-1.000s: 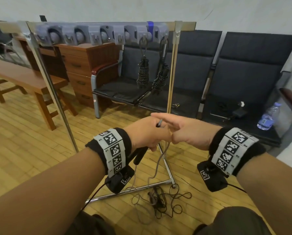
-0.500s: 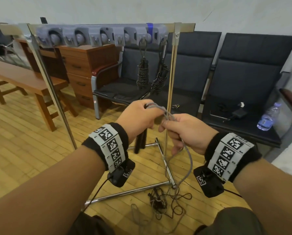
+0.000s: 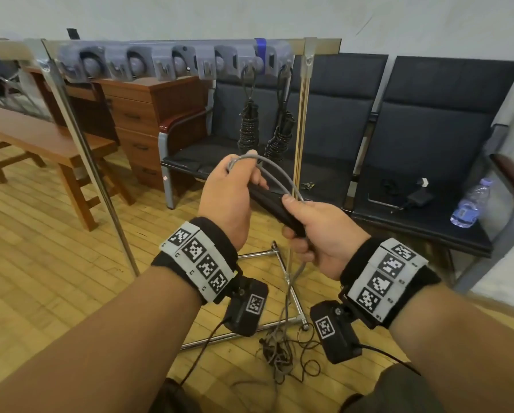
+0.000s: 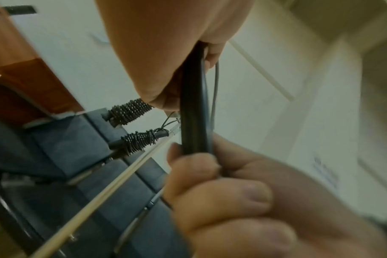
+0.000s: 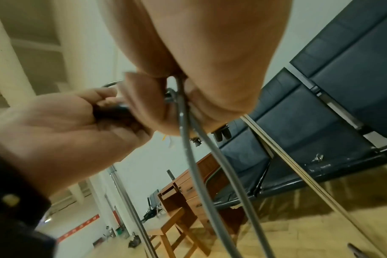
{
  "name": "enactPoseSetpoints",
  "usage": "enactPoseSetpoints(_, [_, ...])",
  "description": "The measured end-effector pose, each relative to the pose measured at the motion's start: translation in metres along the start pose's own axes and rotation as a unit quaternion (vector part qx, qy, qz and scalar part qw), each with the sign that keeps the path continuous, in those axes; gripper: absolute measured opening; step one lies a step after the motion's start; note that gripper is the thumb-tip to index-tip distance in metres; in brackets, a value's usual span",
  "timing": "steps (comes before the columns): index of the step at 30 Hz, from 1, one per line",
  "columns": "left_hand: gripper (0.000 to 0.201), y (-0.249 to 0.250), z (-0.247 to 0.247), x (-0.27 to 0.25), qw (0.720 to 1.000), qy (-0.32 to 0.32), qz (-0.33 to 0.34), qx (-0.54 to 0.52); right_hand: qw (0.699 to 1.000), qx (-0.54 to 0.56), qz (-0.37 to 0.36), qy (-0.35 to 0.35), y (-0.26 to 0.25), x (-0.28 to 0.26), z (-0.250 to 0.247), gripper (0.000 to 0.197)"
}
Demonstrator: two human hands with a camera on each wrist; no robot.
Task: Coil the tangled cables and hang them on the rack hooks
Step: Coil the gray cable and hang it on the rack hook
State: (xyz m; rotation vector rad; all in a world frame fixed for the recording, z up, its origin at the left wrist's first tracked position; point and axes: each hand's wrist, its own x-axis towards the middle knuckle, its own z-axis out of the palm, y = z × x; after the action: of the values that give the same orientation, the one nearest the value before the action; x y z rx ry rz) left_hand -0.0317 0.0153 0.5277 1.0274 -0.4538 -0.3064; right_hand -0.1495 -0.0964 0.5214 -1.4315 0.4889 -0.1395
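My left hand [image 3: 247,174] grips the top end of a long black bar-like piece [image 3: 267,199] together with a loop of grey cable [image 3: 279,174]. My right hand [image 3: 297,225] grips the lower end of the black piece, its thumb on top. From my hands the grey cable [image 5: 188,148] hangs to a tangle of cables [image 3: 279,353] on the floor. The rack's row of grey hooks [image 3: 172,62] runs along the top bar. Two coiled black cables [image 3: 248,129] [image 3: 281,138] hang at its right end. The left wrist view shows the black piece [image 4: 191,104] between both hands.
The chrome rack's right post [image 3: 300,129] and foot bars [image 3: 258,254] stand just beyond my hands. Dark chairs [image 3: 428,138] behind it hold a charger [image 3: 416,198] and a water bottle [image 3: 470,204]. A wooden bench [image 3: 35,141] and drawer unit [image 3: 148,114] are at left.
Both hands have risen. The black piece has swung from hanging below my left hand to lying slanted between both hands, and my right hand has taken hold of its lower end.
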Motion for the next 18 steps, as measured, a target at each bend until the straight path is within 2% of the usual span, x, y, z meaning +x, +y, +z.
enactPoseSetpoints(1, [0.021,0.0,-0.007,0.0,0.993,-0.016,0.024,0.113,1.0,-0.011,-0.009,0.006,0.001,0.0,-0.003,0.04])
enactPoseSetpoints(3, [0.022,0.003,-0.025,0.001,0.955,-0.072,0.042,0.285,0.995,-0.092,-0.031,0.026,0.001,0.001,-0.012,0.046])
enactPoseSetpoints(5, [0.022,0.009,-0.042,0.003,0.92,-0.139,0.012,0.367,0.969,-0.237,-0.053,0.049,0.001,0.0,-0.021,0.049])
enactPoseSetpoints(6, [0.029,0.013,-0.047,0.003,0.897,-0.172,-0.003,0.406,0.948,-0.306,-0.064,0.054,0.001,-0.001,-0.025,0.048])
enactPoseSetpoints(7, [0.035,0.017,-0.05,0.003,0.863,-0.207,-0.007,0.461,0.929,-0.36,-0.072,0.052,0.002,-0.001,-0.027,0.047])
enactPoseSetpoints(8, [0.036,0.021,-0.049,0.001,0.813,-0.24,-0.006,0.53,0.914,-0.396,-0.078,0.045,0.002,-0.002,-0.028,0.045])
enactPoseSetpoints(10, [0.038,0.025,-0.039,-0.004,0.69,-0.306,-0.01,0.656,0.889,-0.449,-0.086,0.028,0.004,-0.004,-0.026,0.044])
enactPoseSetpoints(11, [0.042,0.024,-0.035,-0.006,0.639,-0.328,-0.013,0.695,0.878,-0.47,-0.089,0.018,0.005,-0.005,-0.024,0.044])
enactPoseSetpoints(12, [0.045,0.021,-0.031,-0.008,0.604,-0.341,-0.016,0.721,0.87,-0.485,-0.09,0.007,0.005,-0.006,-0.02,0.045])
enactPoseSetpoints(13, [0.047,0.018,-0.027,-0.01,0.579,-0.349,-0.018,0.736,0.865,-0.493,-0.091,-0.002,0.006,-0.007,-0.016,0.045])
enactPoseSetpoints(14, [0.047,0.014,-0.025,-0.011,0.567,-0.355,-0.025,0.742,0.862,-0.498,-0.095,-0.006,0.006,-0.008,-0.013,0.046])
enactPoseSetpoints(15, [0.045,0.01,-0.024,-0.012,0.568,-0.361,-0.037,0.739,0.859,-0.502,-0.1,-0.006,0.006,-0.01,-0.011,0.046])
enactPoseSetpoints(18, [0.043,0.002,-0.024,-0.016,0.599,-0.366,-0.074,0.708,0.849,-0.515,-0.117,-0.008,0.005,-0.013,-0.008,0.042])
